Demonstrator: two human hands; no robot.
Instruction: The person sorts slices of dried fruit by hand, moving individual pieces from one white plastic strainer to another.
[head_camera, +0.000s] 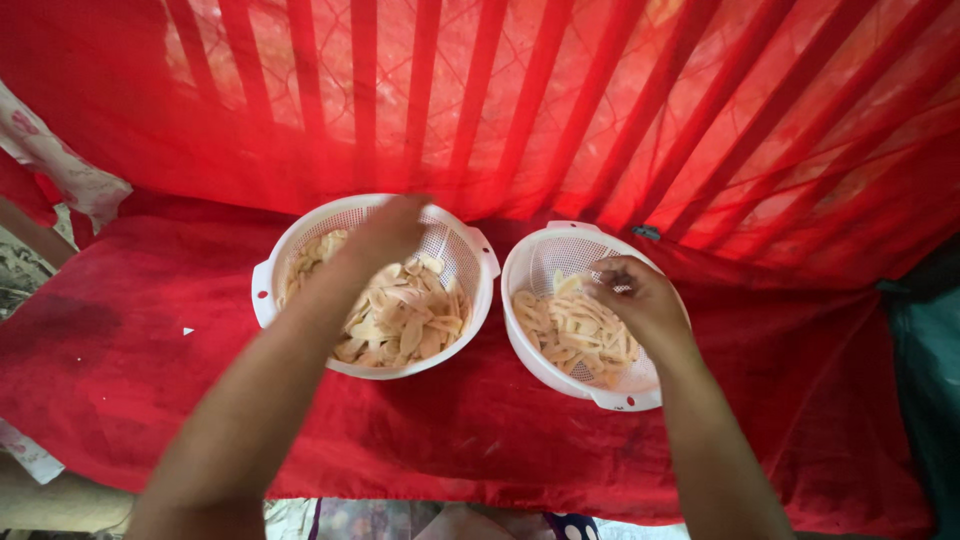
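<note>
Head view: left hand (385, 235) is reaching into the larger white perforated plastic colander (375, 285) of pale sliced pieces (405, 315), grip unclear; right hand (635, 295) is pinching pieces over the smaller white colander (580, 320) on the red-covered table (120, 370).

Both bare forearms reach forward from the lower edge of the view, angled slightly toward each other. The left hand (385, 235) is blurred, palm down, fingers bunched and pointing ahead; whether they close on anything cannot be told. The right hand (635, 298) is sharper (its wrist bent a little inward), knuckles up, fingers (607, 277) curled down and drawn together toward the thumb at their tips, as in a pinch.
</note>
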